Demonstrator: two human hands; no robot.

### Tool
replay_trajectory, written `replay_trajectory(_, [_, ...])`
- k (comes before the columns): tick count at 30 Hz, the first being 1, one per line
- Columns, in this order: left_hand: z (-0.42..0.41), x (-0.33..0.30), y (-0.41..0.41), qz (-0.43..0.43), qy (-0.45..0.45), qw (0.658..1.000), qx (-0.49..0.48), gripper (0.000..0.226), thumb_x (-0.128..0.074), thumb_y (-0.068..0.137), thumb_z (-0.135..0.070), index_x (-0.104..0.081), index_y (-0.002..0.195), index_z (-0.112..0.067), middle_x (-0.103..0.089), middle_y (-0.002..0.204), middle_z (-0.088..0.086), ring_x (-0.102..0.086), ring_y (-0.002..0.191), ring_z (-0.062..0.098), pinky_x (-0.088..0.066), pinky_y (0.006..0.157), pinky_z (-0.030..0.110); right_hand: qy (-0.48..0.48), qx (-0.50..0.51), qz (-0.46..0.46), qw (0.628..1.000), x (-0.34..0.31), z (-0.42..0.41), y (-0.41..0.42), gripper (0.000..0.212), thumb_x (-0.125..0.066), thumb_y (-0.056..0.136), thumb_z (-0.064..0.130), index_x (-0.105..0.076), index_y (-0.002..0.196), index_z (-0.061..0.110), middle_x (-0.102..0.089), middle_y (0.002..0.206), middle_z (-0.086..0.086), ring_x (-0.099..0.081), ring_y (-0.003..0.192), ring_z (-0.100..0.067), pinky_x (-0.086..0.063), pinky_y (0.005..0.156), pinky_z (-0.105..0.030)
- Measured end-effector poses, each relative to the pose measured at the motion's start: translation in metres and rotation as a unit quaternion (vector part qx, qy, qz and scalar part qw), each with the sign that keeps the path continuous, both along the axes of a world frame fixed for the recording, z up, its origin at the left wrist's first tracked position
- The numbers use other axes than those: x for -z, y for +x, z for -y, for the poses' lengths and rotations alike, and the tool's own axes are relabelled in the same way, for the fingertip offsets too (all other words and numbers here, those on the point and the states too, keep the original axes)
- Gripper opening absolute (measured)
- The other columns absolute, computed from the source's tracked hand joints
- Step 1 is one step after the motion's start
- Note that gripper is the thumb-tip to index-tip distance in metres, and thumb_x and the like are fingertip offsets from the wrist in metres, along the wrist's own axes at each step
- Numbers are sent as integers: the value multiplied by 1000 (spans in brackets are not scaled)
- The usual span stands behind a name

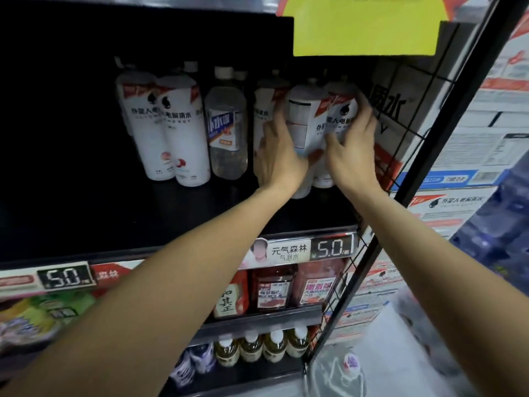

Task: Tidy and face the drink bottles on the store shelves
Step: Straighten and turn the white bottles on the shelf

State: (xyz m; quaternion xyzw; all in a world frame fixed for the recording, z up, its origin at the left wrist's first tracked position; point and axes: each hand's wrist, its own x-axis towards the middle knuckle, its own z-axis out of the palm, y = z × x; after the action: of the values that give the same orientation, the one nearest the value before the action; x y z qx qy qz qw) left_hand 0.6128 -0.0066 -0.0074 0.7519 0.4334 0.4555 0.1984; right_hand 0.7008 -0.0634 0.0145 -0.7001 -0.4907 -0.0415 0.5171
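On shelf (171,224), left hand (276,159) and right hand (350,150) each clasp a white bottle (300,121); careless twisting may topple the neighbouring bottle (264,116).

I have only 1 view, from the wide-angle camera on my head. It faces forward and slightly down into the black metal shelf unit (286,222) at about chest height, close enough that both my bare forearms run up from the bottom edge into the middle. The wide lens bends the black wire side panel (423,116) on the right, and the lower shelves fall away beneath.
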Motion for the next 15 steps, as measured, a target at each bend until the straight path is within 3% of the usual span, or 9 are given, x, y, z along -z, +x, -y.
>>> replay_trajectory(3, [-6,6,-16,47,18,998,25,107,-83,66,-41,-19,149,-22,-41,144,6,-47,127,28,-45,95,39,-23,49,20,998,2,-8,4,75,-52,88,10,-11,151,11,-27,149,-20,-33,134,-36,-33,107,-44])
replay_trajectory(9, [-19,22,-87,89,35,995,26,102,-84,60,-41,-24,141,-24,-46,140,-1,-48,125,18,-41,101,32,-53,181,1,982,7,-43,-8,98,-66,85,43,-5,151,6,-26,149,-21,-32,135,-36,-33,106,-41])
replay_trajectory(12, [-19,23,-103,86,27,996,24,99,-84,64,-36,-23,141,-23,-48,137,-4,-51,121,16,-39,96,26,-48,227,-26,972,6,-56,-12,92,-66,87,33,-5,152,8,-22,151,-22,-29,137,-36,-31,108,-41])
replay_trajectory(15, [-14,22,-105,78,14,997,25,102,-83,67,-32,-18,145,-28,-54,127,-9,-58,111,15,-43,91,27,-28,204,-25,978,5,-51,-21,90,-68,85,19,-8,151,9,-21,149,-20,-26,136,-36,-35,104,-41])
